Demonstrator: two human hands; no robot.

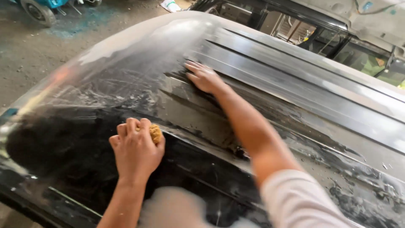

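Observation:
A black car roof (pixel 295 80) with raised ribs fills the view, wet and streaked with pale residue. My left hand (pixel 136 147) is closed around a small yellow-brown sponge (pixel 155 133) and presses it on the dark glossy panel near the front edge. My right hand (pixel 204 78) lies flat with fingers spread on the ribbed part of the roof, further away, arm stretched across. What, if anything, lies under the right palm is hidden.
Dusty concrete floor (pixel 29 55) lies to the left beyond the roof edge, with a wheel (pixel 38 12) of some cart at the top left. Another vehicle body with window openings (pixel 337 38) stands behind at the top right.

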